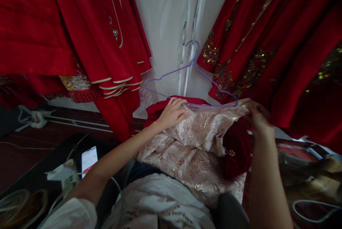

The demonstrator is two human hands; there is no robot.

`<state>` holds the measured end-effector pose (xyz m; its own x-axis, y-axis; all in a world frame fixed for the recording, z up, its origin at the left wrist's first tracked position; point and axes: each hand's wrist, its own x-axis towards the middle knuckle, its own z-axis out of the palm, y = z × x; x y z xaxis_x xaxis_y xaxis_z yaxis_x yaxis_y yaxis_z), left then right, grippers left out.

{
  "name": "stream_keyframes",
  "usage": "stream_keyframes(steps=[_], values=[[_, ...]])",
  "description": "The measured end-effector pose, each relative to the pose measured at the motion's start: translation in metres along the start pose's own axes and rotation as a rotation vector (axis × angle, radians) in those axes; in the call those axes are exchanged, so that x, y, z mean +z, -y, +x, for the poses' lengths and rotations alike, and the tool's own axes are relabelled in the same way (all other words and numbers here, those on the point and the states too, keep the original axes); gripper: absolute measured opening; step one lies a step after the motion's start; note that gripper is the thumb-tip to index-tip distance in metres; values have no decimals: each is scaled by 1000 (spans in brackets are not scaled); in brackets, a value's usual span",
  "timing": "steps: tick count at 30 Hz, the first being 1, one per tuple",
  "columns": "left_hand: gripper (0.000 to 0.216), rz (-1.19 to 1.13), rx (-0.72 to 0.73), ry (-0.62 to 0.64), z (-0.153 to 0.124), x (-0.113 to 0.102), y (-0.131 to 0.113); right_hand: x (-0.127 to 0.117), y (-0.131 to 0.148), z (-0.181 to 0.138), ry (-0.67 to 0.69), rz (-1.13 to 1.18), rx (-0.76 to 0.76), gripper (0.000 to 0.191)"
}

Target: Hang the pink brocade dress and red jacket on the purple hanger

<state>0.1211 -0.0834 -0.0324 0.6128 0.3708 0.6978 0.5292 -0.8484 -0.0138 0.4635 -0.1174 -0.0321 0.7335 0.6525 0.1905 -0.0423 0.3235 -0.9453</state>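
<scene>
A pink brocade garment (197, 129) with a metallic gold pattern lies across my lap, and dark red fabric (237, 150) with a small flower-like ornament shows at its right. Along its top edge runs the lower bar of a purple wire hanger (193, 66), whose hook points up. My left hand (175, 112) is closed on the garment's top edge beside the hanger bar, fingers over the cloth. At the other end, my right hand (258, 116) pinches the garment's right corner, just past the hanger's right end. Its fingertips are partly hidden and slightly blurred.
Red garments with pale trim (107, 36) hang at left, and red garments with gold sequins (240, 43) hang at right. A lit phone (89, 159) and a white box-like item (62, 173) with cables lie on a dark surface at lower left.
</scene>
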Motion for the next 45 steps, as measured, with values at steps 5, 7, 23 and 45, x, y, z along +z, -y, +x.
stream_keyframes(steps=[5,7,23,45], values=[[29,-7,6,-16,-1,-4,2,-3,-3,6,-82,25,-32,24],[30,-19,9,-18,-2,-5,3,0,0,4,-81,18,-64,25],[29,-73,-1,-17,-1,-9,9,-5,20,-4,-184,-244,-474,25],[27,-349,-19,-7,18,6,4,77,58,-22,381,-867,-797,27]])
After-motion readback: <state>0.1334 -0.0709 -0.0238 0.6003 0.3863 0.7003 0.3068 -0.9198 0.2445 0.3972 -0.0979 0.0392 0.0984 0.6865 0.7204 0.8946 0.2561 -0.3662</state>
